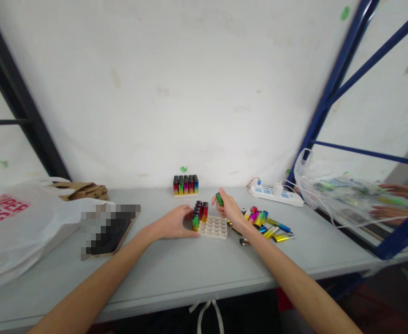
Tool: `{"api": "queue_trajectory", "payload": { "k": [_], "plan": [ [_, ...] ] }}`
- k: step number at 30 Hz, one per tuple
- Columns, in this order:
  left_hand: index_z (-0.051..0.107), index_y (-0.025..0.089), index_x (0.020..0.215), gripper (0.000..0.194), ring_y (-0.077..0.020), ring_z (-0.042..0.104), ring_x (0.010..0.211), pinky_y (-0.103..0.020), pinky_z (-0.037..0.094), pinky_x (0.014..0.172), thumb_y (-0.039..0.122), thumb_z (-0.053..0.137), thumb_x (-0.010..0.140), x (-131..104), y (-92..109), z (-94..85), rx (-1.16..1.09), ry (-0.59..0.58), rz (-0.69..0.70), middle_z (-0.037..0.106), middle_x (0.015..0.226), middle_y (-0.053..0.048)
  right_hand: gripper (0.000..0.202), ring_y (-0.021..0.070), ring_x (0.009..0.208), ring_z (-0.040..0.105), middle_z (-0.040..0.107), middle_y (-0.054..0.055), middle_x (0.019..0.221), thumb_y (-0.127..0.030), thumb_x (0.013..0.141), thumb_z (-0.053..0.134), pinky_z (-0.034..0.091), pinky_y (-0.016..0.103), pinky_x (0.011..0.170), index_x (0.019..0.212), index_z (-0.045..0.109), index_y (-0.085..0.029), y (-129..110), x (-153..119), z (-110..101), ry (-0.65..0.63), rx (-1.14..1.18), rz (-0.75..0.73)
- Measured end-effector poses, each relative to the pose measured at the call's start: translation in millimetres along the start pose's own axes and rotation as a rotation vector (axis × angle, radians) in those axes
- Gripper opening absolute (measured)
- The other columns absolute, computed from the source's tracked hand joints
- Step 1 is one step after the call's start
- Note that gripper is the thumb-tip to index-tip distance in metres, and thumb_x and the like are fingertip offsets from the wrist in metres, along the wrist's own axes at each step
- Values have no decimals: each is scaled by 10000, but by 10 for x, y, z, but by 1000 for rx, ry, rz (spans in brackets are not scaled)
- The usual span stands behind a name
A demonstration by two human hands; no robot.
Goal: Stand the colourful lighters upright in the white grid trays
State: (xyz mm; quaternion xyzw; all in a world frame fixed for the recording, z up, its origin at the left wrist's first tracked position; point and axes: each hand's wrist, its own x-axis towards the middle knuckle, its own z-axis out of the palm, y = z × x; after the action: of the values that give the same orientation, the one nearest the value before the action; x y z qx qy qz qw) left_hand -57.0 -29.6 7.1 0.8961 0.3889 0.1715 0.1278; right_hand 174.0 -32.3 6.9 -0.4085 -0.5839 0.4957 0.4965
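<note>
A pale tray with round holes [215, 228] lies on the table, with several upright colourful lighters [196, 221] in its left part. Around the tray's left side is my left hand [178, 222], thumb and fingers apart at the lighters; whether it grips the tray is unclear. My right hand [229, 206] is closed around a green lighter [219, 199] above the tray's back right. Loose shiny lighters [261, 218] in several colours lie in a pile right of the tray, partly behind my right forearm.
A filled lighter tray [185, 195] stands near the wall. A white power strip [276, 195] is at the back right. Left are a dark phone [111, 234], a plastic bag [26, 227] and cardboard [85, 190]. Another person's hands [395, 213] show beyond the blue frame [324, 106].
</note>
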Motion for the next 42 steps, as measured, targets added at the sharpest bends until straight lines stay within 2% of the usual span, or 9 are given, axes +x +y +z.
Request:
{"api": "queue_trajectory", "payload": {
  "k": [4, 8, 14, 21, 24, 29, 33, 35, 42],
  "plan": [
    [668, 156, 1022, 620, -299, 644, 959, -376, 509, 862, 663, 744, 674, 3, 10, -11, -9, -20, 14, 679, 1039, -105, 535, 110, 503, 409, 433, -54, 622, -680, 950, 384, 348, 239, 498, 996, 601, -193, -58, -25, -40, -70, -97, -170],
    [666, 152, 1062, 647, -312, 642, 997, -381, 504, 884, 661, 751, 672, 2, -7, 11, 3, -13, 1, 678, 1093, -121, 430, 155, 755, 564, 601, 35, 861, -604, 921, 546, 464, 270, 682, 898, 646, -186, -84, -59, -82, 10, -389, -398],
    [664, 149, 1091, 681, -324, 632, 1055, -405, 488, 955, 675, 753, 668, 3, -26, 30, 21, -9, 14, 672, 1123, -131, 365, 125, 569, 497, 579, -15, 607, -512, 911, 634, 389, 245, 588, 794, 675, -168, -96, -115, -77, 13, -688, -455],
    [671, 157, 1065, 636, -318, 639, 1027, -405, 501, 932, 658, 752, 682, 6, -25, 33, 6, -6, 30, 680, 1093, -120, 332, 125, 579, 545, 674, 16, 689, -469, 954, 609, 356, 232, 584, 829, 680, -170, 20, -114, -16, -126, -865, -564],
    [667, 173, 1075, 622, -316, 635, 1053, -400, 496, 948, 645, 761, 680, 10, -38, 50, 16, -2, 29, 680, 1107, -117, 329, 133, 567, 546, 684, 32, 693, -470, 965, 594, 325, 242, 571, 852, 691, -177, 24, -99, 24, -161, -1000, -537],
    [672, 168, 1081, 657, -313, 641, 1016, -404, 510, 923, 667, 757, 662, 14, -56, 58, 7, 5, 9, 685, 1087, -121, 507, 148, 549, 548, 649, 40, 588, -610, 933, 560, 293, 262, 558, 681, 672, -185, -77, -84, -35, -102, -1198, -418],
    [679, 153, 1083, 696, -326, 646, 1029, -399, 509, 933, 701, 738, 658, 17, -54, 40, 21, 0, 1, 683, 1103, -131, 508, 154, 628, 598, 678, 26, 660, -580, 1009, 421, 363, 253, 631, 835, 695, -189, -116, -21, -382, 85, -1142, -366],
    [679, 153, 1090, 714, -335, 647, 1047, -394, 506, 941, 716, 730, 653, 15, -49, 31, 30, -8, -13, 684, 1121, -134, 429, 177, 715, 639, 714, 53, 762, -544, 998, 475, 410, 263, 701, 970, 688, -173, -76, 22, -582, 173, -1172, -300],
    [674, 160, 1108, 724, -335, 638, 1069, -406, 504, 960, 718, 728, 651, 11, -33, 11, 22, -29, -34, 679, 1154, -142, 497, 248, 952, 664, 730, 121, 985, -588, 919, 584, 451, 344, 898, 1163, 671, -164, 87, 72, -843, 62, -1281, -92]
  ]
}}
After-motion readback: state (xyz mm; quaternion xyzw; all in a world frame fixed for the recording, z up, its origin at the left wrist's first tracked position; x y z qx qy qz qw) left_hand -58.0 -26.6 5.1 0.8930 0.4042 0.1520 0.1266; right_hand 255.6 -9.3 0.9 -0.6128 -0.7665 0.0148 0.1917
